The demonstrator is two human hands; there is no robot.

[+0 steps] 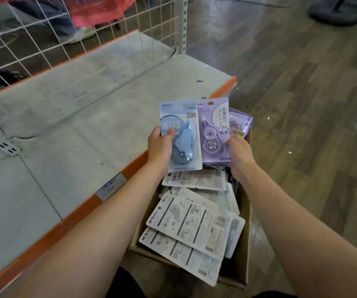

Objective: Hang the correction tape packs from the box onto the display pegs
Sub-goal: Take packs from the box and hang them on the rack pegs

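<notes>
**Two packs in hand, no peg in sight**

Nearest, the cardboard box [243,214] sits on the floor between the forearms, heaped with correction tape packs [194,224] lying mostly face down. Just above it the left hand [159,147] grips a blue pack [180,136] with its thumb across the front, and the right hand [239,151] pinches the edge of a purple pack [214,130]; the two overlap, upright, long axes pointing away from the body. Beyond and to the left lies the grey shelf [76,125] with its orange lip, then the white wire grid [50,46] rising behind it. No display pegs show, so the left hand looks nearer the likely hanging side. A person's legs stand behind the grid.
</notes>
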